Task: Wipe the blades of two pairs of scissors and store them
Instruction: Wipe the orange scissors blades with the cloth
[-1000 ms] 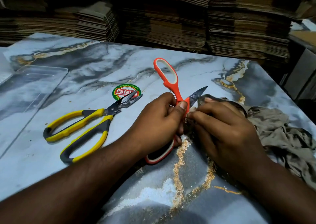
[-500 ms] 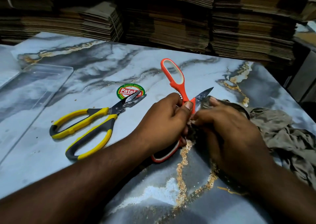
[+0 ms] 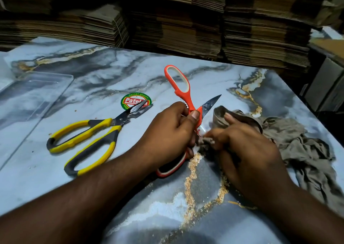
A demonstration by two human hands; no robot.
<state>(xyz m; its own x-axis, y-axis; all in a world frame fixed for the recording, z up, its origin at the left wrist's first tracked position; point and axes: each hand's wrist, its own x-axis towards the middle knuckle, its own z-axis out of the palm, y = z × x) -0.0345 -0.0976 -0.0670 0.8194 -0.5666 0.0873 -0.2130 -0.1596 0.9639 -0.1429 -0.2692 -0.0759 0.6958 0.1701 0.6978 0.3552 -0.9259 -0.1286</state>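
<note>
Orange-handled steel scissors [image 3: 188,98]: left hand [image 3: 173,130] grips pivot; right hand [image 3: 247,150], pinching olive cloth [image 3: 297,143], has slid back toward the pivot; wiping continues.

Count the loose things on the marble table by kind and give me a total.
Scissors: 2, orange-handled pair, yellow-and-black-handled pair
Crumpled grey-brown cloths: 1
Clear plastic trays: 1
Round green-and-red stickers: 1
Total: 5

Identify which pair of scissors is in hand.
The orange scissors, gripped by the left hand; the yellow-handled scissors lie untouched on the table.
</note>
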